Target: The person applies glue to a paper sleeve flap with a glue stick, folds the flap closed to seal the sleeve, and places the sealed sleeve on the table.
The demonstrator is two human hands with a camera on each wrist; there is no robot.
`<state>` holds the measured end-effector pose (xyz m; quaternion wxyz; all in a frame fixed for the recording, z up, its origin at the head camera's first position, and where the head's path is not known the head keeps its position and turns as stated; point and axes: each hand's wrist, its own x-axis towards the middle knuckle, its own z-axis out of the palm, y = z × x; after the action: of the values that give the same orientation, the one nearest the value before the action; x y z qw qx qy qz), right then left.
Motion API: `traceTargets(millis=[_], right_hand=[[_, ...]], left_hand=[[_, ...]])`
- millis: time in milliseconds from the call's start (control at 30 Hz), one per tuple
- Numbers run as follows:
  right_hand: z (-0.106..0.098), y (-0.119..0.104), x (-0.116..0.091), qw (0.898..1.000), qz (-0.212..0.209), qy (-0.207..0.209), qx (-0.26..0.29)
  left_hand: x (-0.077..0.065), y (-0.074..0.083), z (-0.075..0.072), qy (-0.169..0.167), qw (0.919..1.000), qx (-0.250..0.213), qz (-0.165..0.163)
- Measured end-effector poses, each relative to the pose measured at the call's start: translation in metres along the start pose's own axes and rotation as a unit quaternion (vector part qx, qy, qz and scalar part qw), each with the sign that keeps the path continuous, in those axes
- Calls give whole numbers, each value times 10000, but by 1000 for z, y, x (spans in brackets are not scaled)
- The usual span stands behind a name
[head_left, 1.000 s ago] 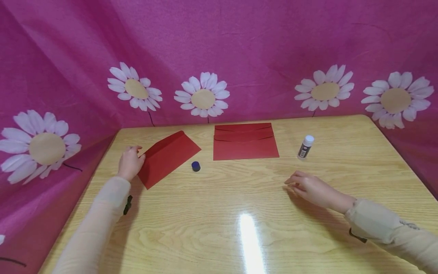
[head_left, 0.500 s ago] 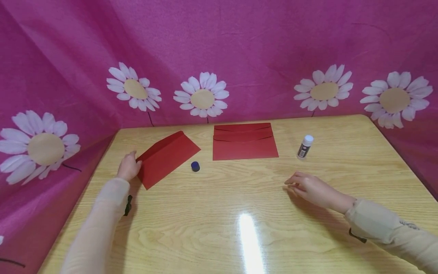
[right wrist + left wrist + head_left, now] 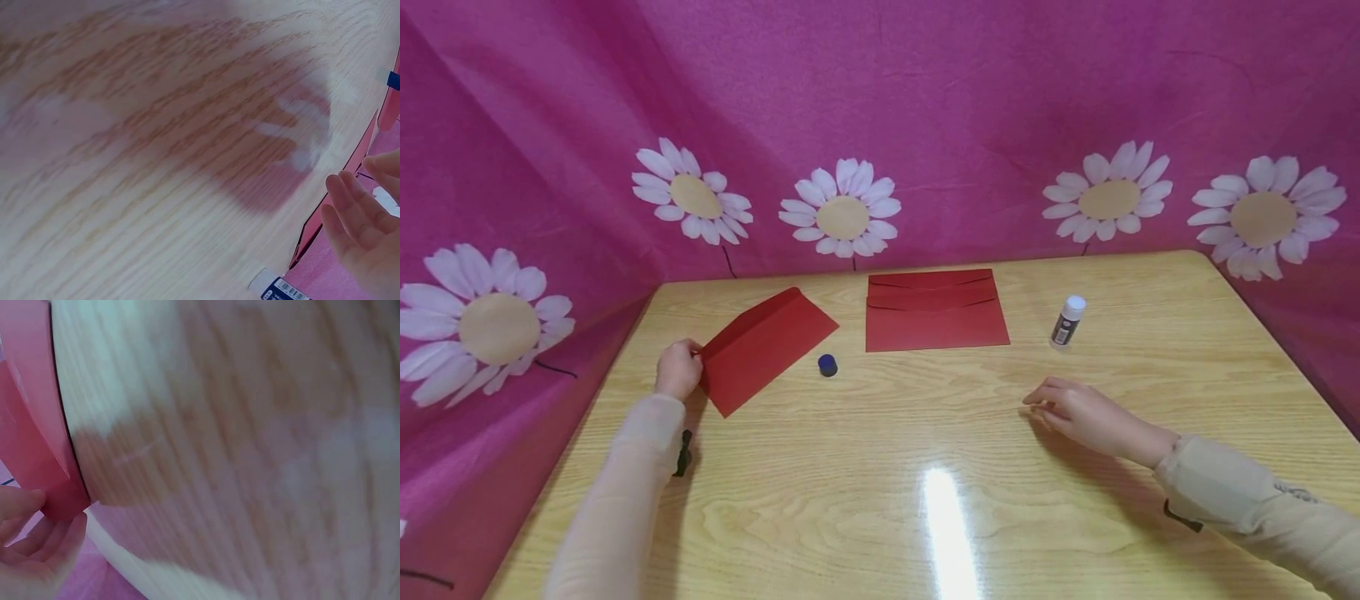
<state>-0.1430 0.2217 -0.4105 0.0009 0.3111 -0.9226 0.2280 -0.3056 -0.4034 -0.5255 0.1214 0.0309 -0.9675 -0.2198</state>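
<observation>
At the table's left side my left hand (image 3: 679,369) pinches the left end of a red envelope (image 3: 767,350), which lies at a slant. In the left wrist view the thumb is on one face of the envelope (image 3: 44,437) and the fingers are behind its corner. My right hand (image 3: 1078,414) is held over the right part of the table with loosely bent fingers and nothing in them. Nearest to it stands a glue stick (image 3: 1067,322) with a white end up. Between the envelopes sits a small dark blue cap (image 3: 827,365).
Two more red envelopes (image 3: 936,327) overlap at the back middle of the wooden table (image 3: 865,483). A pink cloth (image 3: 962,108) with white daisies hangs behind the table and along its sides.
My left hand has closed its fingers on the envelope's end and drawn slightly back toward me. The envelope has barely shifted. My right hand and the glue stick have stayed in place.
</observation>
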Motion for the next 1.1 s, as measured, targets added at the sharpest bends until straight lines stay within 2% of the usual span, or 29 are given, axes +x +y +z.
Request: traceTargets(millis=[33, 67, 100, 167, 200, 233, 267, 300, 367, 400, 433, 500, 567, 633, 733, 900, 1100], right_hand=[[0, 0, 0, 10000, -3, -1, 7], [0, 0, 0, 10000, -8, -2, 15], [1, 0, 0, 10000, -2, 8, 4], [1, 0, 1, 10000, -12, 44, -17], [1, 0, 0, 10000, -39, 57, -15], [2, 1, 0, 10000, -62, 69, -15], [2, 1, 0, 9999, -61, 80, -27], [2, 2, 0, 9999, -56, 88, -35], [2, 2, 0, 10000, -26, 74, -39], [2, 2, 0, 10000, -16, 65, -41], [2, 3, 1, 10000, 10, 61, -48], [2, 3, 1, 10000, 28, 46, -39], [2, 3, 1, 10000, 39, 31, -31], [1, 3, 1, 10000, 79, -15, -7], [0, 2, 1, 9999, 130, -54, 14], [-1, 2, 0, 10000, 58, 0, 35], [-1, 1, 2, 9999, 145, -72, 60]], left_hand=[[-7, 14, -10, -115, 9999, -103, -57], [-16, 30, -21, -61, 9999, -154, -22], [-22, 43, -31, -179, 9995, -203, -144], [-30, 62, -44, -413, 9976, -294, -467], [-31, 63, -45, -382, 9976, -317, -493], [-30, 62, -45, -328, 9974, -332, -547], [-28, 54, -40, -138, 9982, -348, -475], [-20, 37, -30, 30, 9986, -362, -373], [-11, 14, -18, 384, 9982, -435, -116], [-8, 7, -15, 550, 9975, -435, -40], [-8, 9, -17, 580, 9971, -489, -43], [-14, 29, -34, 373, 9973, -599, -189], [-26, 65, -58, 249, 9965, -688, -414], [-40, 104, -84, 93, 9960, -764, -459], [-50, 137, -104, 227, 9962, -744, -401], [-53, 163, -115, 438, 9954, -789, -321], [-49, 184, -118, 670, 9933, -893, 296]])
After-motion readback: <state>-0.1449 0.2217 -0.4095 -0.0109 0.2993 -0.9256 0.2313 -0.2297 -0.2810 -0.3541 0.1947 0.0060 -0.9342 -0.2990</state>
